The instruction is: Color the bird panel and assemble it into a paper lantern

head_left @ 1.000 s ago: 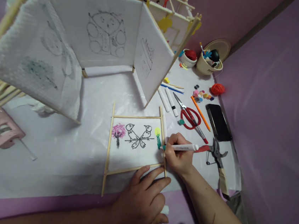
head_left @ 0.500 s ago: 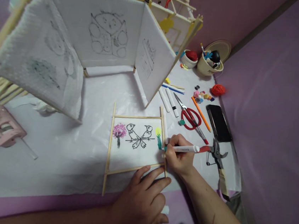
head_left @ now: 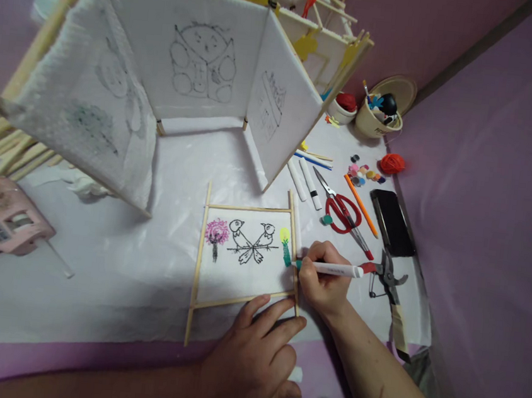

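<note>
A small white panel (head_left: 243, 279) framed with thin wooden sticks (head_left: 198, 261) lies flat on the table. Drawn on it are a pink-topped tree, two black-outlined birds on a branch, and a yellow shape above a green stroke. My right hand (head_left: 324, 275) is closed around a white marker (head_left: 339, 269), its green tip at the lower end of the green stroke by the right-hand stick. My left hand (head_left: 259, 350) rests with fingers spread, its fingertips on the lower stick of the frame. A white cap-like piece (head_left: 296, 374) shows partly beneath it.
A stick-framed folding screen (head_left: 209, 107) with drawings stands behind. A pink glue gun (head_left: 1, 228) lies at left. To the right are red-handled scissors (head_left: 343, 213), pruning shears (head_left: 392, 288), a phone (head_left: 391, 222), markers (head_left: 310, 184), red yarn (head_left: 392, 163) and a pot of tools (head_left: 375, 123).
The view has shifted slightly, so most things sit a little further right. The marker tip stays near the green stroke, and my left hand keeps its place on the frame.
</note>
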